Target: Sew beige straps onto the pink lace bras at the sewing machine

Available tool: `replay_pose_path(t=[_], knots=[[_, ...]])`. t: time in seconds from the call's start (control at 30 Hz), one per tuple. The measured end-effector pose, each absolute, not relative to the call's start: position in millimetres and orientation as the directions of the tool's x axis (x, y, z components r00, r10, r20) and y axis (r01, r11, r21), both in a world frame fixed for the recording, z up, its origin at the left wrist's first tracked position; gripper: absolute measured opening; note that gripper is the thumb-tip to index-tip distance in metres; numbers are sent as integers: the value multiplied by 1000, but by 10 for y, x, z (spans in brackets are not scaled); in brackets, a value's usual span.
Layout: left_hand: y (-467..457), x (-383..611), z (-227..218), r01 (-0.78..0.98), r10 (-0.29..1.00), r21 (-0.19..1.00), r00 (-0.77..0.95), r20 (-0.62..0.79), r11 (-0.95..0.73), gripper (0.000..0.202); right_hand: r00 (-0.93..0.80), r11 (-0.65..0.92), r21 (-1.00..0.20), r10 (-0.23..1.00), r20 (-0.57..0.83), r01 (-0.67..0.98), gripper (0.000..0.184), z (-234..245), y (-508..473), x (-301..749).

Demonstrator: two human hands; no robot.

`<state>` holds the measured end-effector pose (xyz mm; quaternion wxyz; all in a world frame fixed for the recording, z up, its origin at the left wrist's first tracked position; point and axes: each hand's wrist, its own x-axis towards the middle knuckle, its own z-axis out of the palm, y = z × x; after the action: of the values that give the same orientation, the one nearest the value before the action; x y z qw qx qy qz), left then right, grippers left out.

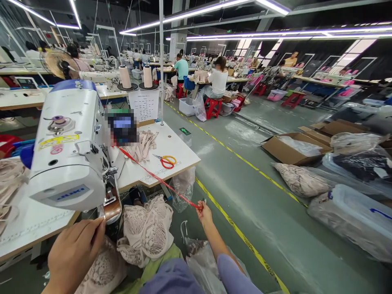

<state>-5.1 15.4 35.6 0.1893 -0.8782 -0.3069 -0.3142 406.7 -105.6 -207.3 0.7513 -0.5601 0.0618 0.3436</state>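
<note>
My right hand [204, 213] is stretched out to the right, pinching the end of a red ribbon [156, 178] that runs taut back to the white sewing machine [69, 147]. My left hand [75, 252] is closed near the machine's needle area, fingers curled on beige lace fabric [146, 228] that hangs over my lap. What exactly the left fingers pinch is partly hidden. Orange-handled scissors [166, 161] lie on the white table [180, 153] beside a pile of beige straps [143, 146].
A yellow-black floor line [245, 161] marks the aisle on my right. Cardboard boxes [290, 149] and plastic bags of fabric [346, 204] lie across the aisle. Thread cones [125, 76] stand behind the machine. Other workers sit at far tables on red stools [212, 108].
</note>
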Motion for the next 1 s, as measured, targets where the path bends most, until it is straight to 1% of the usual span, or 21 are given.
replay_pose_path(t=[0.1,0.17,0.23,0.27,0.3,0.33,0.37,0.43,0.47,0.5,0.53,0.57,0.67,0.83,0.93,1.0], knots=[[85,-21,367,694,475,-130,604,640,-708,4,743,9,-867,521,-421,-498,24,-1863,-1139,3763],[29,23,397,707,498,-117,595,631,-698,4,663,-86,-885,630,-404,-457,24,-1681,-1198,3401],[6,66,404,714,520,-71,570,636,-696,8,518,-163,-891,763,-386,-424,24,-1439,-1228,2970],[4,82,396,719,555,-40,569,606,-693,9,409,-180,-900,843,-349,-397,24,-1293,-1225,2750],[3,93,384,727,579,-10,556,596,-687,11,278,-188,-894,907,-317,-406,26,-1134,-1207,2538],[-1,103,372,728,600,21,547,584,-685,12,124,-226,-856,941,-315,-464,28,-969,-1177,2340],[-10,110,365,733,622,48,538,568,-678,14,-56,-312,-781,940,-336,-541,32,-806,-1137,2162],[-44,123,367,740,649,86,521,554,-668,16,-373,-515,-559,857,-357,-650,44,-517,-1037,1876],[-65,128,375,740,655,97,517,551,-665,17,-485,-597,-452,803,-348,-663,48,-405,-982,1771],[-85,131,386,738,655,103,515,553,-666,17,-555,-648,-370,762,-334,-666,49,-318,-929,1691],[-105,133,398,735,653,106,513,557,-669,17,-590,-672,-318,740,-323,-669,47,-257,-879,1633],[-123,134,410,731,650,109,515,560,-673,17,-601,-677,-291,735,-314,-676,45,-218,-835,1595],[-167,132,440,727,654,118,520,550,-677,16,-574,-653,-284,755,-317,-702,40,-183,-750,1552],[-227,127,462,714,677,141,554,485,-686,18,-516,-613,-363,788,-335,-702,46,-171,-720,1531],[-249,115,458,704,675,152,562,479,-694,17,-450,-544,-416,838,-308,-729,43,-170,-702,1519],[-239,104,452,707,683,165,554,476,-688,18,-413,-501,-475,865,-284,-724,40,-182,-676,1527]])
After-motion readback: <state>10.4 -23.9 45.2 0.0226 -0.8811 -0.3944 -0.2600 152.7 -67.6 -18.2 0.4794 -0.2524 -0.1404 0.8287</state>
